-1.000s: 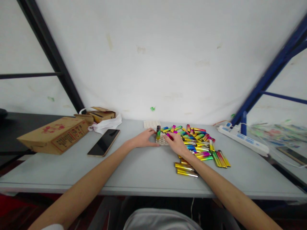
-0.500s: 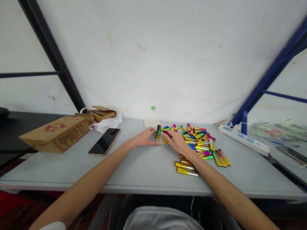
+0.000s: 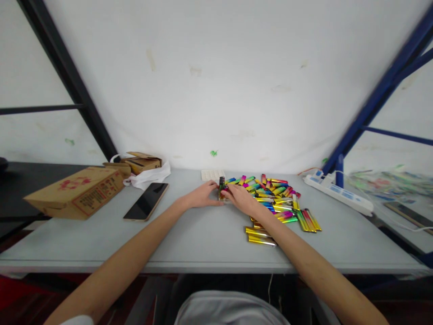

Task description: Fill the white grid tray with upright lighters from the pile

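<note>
My left hand (image 3: pixel 203 195) curves around the left side of a small pale tray (image 3: pixel 225 201), thumb at the front and fingers behind. A shiny lighter (image 3: pixel 222 183) with a dark top stands upright in the tray. Close beside it, my right hand (image 3: pixel 241 197) pinches another lighter (image 3: pixel 225 187), whose body is mostly covered by the fingers. To the right lies a loose pile of lighters (image 3: pixel 277 205) in metallic gold, green, blue, red and pink. My hands hide much of the tray.
Against the wall sits another white tray (image 3: pixel 212 175) with rows of hollows. On the left are a phone (image 3: pixel 146 201), a white plastic bag (image 3: pixel 149 177), a cardboard box (image 3: pixel 77 192) and a smaller opened box (image 3: pixel 144 163). A power strip (image 3: pixel 338 194) lies at the right.
My right hand has moved left, bringing its lighter against the upright one in the tray. My left hand stays around the tray. The view has shifted slightly.
</note>
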{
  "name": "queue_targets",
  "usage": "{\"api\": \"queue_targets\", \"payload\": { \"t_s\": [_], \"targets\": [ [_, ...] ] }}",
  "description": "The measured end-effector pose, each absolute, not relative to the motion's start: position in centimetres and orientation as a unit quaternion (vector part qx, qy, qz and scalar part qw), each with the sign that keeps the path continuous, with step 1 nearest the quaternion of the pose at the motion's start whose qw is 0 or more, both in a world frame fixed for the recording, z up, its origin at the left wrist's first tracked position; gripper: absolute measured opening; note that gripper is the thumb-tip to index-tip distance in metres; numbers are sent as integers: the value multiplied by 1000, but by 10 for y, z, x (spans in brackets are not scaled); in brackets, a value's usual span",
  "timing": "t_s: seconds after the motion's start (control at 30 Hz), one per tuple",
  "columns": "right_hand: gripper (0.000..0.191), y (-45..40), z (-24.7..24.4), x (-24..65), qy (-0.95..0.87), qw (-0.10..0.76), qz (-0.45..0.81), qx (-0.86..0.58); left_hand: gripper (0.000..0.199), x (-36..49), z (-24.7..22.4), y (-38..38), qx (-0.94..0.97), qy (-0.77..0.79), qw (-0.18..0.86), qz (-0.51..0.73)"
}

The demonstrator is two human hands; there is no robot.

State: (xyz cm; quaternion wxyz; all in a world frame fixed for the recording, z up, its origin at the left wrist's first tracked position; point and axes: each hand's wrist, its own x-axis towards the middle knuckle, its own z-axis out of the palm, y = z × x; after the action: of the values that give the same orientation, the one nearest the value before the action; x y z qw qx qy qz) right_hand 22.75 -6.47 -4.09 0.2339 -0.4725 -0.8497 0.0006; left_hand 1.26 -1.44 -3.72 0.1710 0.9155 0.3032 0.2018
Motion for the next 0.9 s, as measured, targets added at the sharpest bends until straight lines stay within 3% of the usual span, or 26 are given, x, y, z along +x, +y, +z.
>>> {"api": "queue_targets", "payload": {
  "t_s": [0.13, 0.47, 0.63, 0.9],
  "targets": [
    [26, -67, -36, 229, -848, 236, -28, -474, 66, 13, -37, -14, 916, 297, 172, 207],
    [18, -89, 19, 288, -875, 213, 189, -392, 68, 13, -38, -11, 912, 313, 174, 200],
    [12, -116, 39, 308, -879, 137, 188, -417, 67, 13, -39, -12, 908, 322, 177, 202],
    [13, -144, 3, 336, -860, 56, 84, -499, 69, 13, -36, -14, 911, 330, 168, 180]
  ]
}}
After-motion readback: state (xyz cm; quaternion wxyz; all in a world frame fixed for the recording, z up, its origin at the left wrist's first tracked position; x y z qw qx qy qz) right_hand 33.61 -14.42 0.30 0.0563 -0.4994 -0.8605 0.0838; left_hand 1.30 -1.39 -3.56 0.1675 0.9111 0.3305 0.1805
